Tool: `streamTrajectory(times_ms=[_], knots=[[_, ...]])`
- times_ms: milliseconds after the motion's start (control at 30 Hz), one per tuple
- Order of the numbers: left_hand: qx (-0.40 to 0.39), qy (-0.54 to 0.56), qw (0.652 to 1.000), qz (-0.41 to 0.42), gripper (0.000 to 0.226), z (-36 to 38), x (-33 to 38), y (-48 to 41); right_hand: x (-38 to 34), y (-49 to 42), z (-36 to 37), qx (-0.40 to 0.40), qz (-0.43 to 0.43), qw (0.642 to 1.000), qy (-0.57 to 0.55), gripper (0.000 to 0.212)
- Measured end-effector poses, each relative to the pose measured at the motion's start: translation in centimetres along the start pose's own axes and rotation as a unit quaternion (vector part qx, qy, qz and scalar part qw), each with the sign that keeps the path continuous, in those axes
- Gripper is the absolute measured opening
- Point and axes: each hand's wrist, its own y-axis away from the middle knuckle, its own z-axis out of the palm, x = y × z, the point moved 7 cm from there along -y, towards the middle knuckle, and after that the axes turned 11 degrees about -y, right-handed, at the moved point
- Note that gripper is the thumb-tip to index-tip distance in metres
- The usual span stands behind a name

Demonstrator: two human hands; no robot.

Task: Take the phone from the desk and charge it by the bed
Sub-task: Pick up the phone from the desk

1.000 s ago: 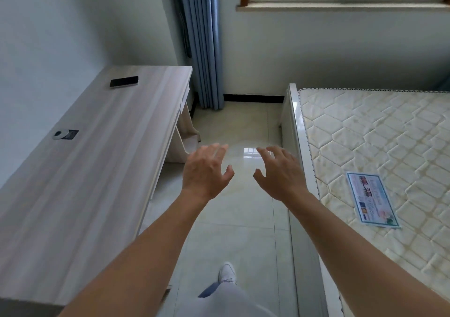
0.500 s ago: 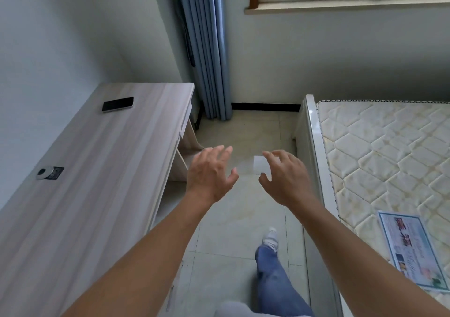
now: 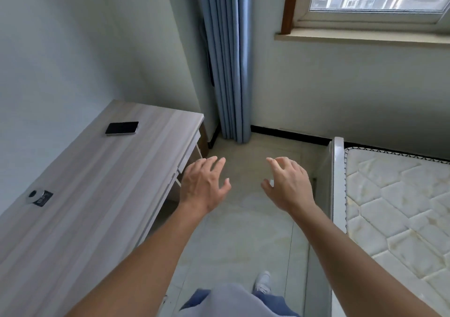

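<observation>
Phone is lying flat, screen dark, on the far end of the wooden table, close to the wall and well apart from both your hands. Your left hand is out over the floor just off the table's edge, fingers loosely spread, nothing in it. Your right hand is level with it, closer to the bed, fingers curled a bit but empty too. A small round gadget sits on the table nearer you.
</observation>
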Motion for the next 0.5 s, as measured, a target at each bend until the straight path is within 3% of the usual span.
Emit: streamTrajectory(times_ms=[500], knots=[[-0.034,-0.014,0.992,-0.121,0.057,4.3,-8.5,-11.0,-5.3,-17.3,5.1,-0.063,-0.116,0.991,-0.003,0.054]])
